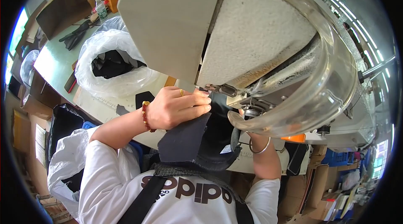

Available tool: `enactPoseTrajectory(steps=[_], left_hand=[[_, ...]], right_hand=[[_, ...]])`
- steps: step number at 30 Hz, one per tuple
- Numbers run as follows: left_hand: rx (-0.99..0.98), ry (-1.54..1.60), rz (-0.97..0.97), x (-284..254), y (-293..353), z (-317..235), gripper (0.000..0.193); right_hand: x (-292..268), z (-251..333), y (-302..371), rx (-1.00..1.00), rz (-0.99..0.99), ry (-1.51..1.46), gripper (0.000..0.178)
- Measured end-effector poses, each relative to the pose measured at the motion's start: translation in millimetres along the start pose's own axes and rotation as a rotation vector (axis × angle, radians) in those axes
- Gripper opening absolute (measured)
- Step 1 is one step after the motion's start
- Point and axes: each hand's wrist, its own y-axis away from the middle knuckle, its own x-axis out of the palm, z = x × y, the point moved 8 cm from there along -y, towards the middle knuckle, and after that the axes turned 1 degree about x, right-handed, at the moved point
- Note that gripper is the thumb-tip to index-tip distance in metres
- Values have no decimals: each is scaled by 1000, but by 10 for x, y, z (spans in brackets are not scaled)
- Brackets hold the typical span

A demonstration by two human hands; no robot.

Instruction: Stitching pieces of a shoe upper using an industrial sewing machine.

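A large sewing machine (260,30) with a pale head fills the upper middle. Under its needle area lies a dark fabric piece (184,140), which hangs down over the table edge toward my lap. My left hand (178,106), wearing a ring and a beaded bracelet, has its fingers bent together, gripping the fabric beside the presser foot. Most of my right hand (241,112) is hidden by the machine head and its clear plastic guard (294,119); its fingers cannot be made out. A bangle (261,146) circles my right wrist. A small white label (226,149) shows on the cloth.
A clear plastic bag (90,56) of dark pieces stands on the table to the left. Beyond it are a bottle (101,9) and a cardboard box (63,11). A black phone-like object (297,156) lies at the right. A white sack (63,161) sits at my left side.
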Motion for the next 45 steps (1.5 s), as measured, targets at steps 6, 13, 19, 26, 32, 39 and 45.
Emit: enactPoseTrajectory(steps=[6, 13, 19, 26, 32, 39, 45], left_hand=[[-17, 14, -23, 9, -29, 32, 22], [149, -283, -44, 20, 25, -77, 28], [126, 47, -141, -40, 74, 53, 29], [-400, 209, -153, -75, 248, 221, 15], [-235, 302, -66, -54, 154, 65, 33], [-31, 113, 27, -16, 138, -58, 33], [-77, 162, 37, 22, 137, 8, 31]], right_hand=[[57, -115, -33, -93, -25, -118, 30], [-250, 309, 286, -184, 133, -659, 25], [-461, 577, 171, -329, -185, -454, 10], [-372, 438, 99, -378, -110, -533, 19], [-304, 378, 63, -284, -87, -608, 18], [-106, 204, 107, -165, -2, -217, 20], [-70, 166, 69, -137, 22, -40, 20]])
